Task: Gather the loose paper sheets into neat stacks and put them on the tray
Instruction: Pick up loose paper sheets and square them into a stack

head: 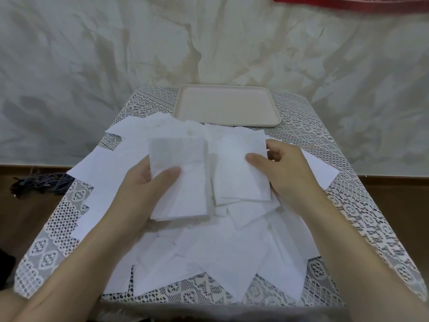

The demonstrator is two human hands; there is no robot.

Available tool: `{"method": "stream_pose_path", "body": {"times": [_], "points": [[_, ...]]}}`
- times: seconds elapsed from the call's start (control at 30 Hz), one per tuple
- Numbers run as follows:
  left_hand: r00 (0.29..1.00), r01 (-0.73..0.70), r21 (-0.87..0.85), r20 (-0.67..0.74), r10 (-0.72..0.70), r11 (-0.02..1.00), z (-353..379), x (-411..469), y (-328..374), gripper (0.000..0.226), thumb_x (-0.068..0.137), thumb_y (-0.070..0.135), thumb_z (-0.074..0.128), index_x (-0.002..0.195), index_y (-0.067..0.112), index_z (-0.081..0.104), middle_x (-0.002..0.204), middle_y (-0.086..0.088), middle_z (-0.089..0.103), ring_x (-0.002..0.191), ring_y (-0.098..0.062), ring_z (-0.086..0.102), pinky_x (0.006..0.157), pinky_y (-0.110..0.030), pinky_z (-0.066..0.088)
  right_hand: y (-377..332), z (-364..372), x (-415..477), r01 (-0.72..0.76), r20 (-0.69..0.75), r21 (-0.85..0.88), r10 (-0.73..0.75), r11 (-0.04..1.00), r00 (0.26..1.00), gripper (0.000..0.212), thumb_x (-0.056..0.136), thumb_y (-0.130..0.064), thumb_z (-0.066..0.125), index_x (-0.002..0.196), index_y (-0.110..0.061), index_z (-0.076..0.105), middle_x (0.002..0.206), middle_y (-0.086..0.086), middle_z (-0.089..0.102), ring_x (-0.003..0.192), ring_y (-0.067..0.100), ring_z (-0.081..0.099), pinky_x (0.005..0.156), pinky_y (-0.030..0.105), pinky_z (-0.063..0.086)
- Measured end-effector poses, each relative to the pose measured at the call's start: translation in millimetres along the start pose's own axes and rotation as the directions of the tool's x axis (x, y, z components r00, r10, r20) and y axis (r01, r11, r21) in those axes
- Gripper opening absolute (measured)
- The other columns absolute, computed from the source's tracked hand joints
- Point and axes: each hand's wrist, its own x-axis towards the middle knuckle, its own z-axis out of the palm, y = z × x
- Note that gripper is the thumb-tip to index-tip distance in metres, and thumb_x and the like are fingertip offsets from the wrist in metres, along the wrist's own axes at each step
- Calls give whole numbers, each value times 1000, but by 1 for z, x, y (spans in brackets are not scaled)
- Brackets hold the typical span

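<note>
the left hand (144, 184) grips a stack of white sheets (178, 187). its thumb lies flat on the top sheet near the left edge, and the other fingers are hidden underneath. the right hand (287, 168) pinches a smaller stack (239, 175) by its right edge, thumb pressed on top and the other fingers curled round the edge. the two stacks sit side by side between the hands with their long edges close together; whether they touch cannot be told. the one in the left hand looks squared up, with a thick lower edge. the one in the right hand has a few sheets fanned out of line along its lower edge.

under both sets of fingers, and spreading out on every side of them, loose paper sheets (209, 256) lie overlapping at all angles in a shallow heap. some reach past both wrists towards the person.

beyond the fingertips, at the far end of the table, a pale beige tray (183, 105) with rounded corners lies flat. the farthest sheets reach up to its near rim.

a white lace cloth (352, 205) covers the table and shows round the heap. left of the left hand, off the table edge, a bundle of dark cords (39, 182) lies on the brown floor. behind everything is a pale mottled wall (92, 54), with a red strip (348, 3) far above the right hand.
</note>
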Motion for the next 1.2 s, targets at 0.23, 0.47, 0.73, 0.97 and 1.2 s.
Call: {"method": "stream_pose_path", "body": {"times": [0.23, 0.47, 0.73, 0.97, 1.2], "points": [[1000, -28, -9, 5, 28, 1000, 3, 2, 0, 21, 104, 25, 62, 114, 37, 76, 117, 0, 79, 107, -26, 76, 67, -42, 66, -2, -17, -6, 74, -139, 98, -60, 992, 988, 11, 96, -14, 68, 103, -18, 75, 96, 2, 79, 89, 24, 74, 84, 43, 58], [1000, -2, -27, -2, 2, 1000, 8, -3, 0, 21, 104, 27, 62, 117, 36, 75, 119, -1, 79, 112, -30, 75, 79, -54, 63, 4, -45, -11, 6, -112, 159, 12, 987, 994, 17, 101, -8, 60, 105, -19, 73, 89, -5, 79, 79, 8, 73, 69, 24, 57], [1000, 16, -30, 3, -16, 999, 8, -4, 0, 22, 104, 26, 61, 117, 38, 75, 119, 0, 78, 112, -30, 74, 73, -53, 64, 5, -26, -17, -127, 102, 110, 115, 986, 988, 16, 91, -15, 75, 106, -20, 74, 98, 3, 80, 93, 24, 77, 95, 51, 58], [1000, 15, -15, -11, -15, 1000, 8, -2, 1, 21, 104, 27, 62, 114, 39, 76, 116, 0, 79, 110, -31, 75, 78, -60, 63, -1, -33, -22, -185, 174, 127, 162, 975, 971, 10, 93, -13, 72, 99, -9, 79, 97, 9, 80, 95, 33, 76, 94, 52, 57], [1000, 20, -21, -12, -21, 1000, 10, -1, 0, 21, 104, 25, 61, 115, 35, 76, 117, -1, 79, 110, -30, 75, 69, -46, 64, 3, -27, -25, -201, 210, -19, 200, 979, 957, 10, 88, -26, 78, 92, -17, 80, 95, 5, 80, 96, 35, 75, 96, 60, 55]]}}
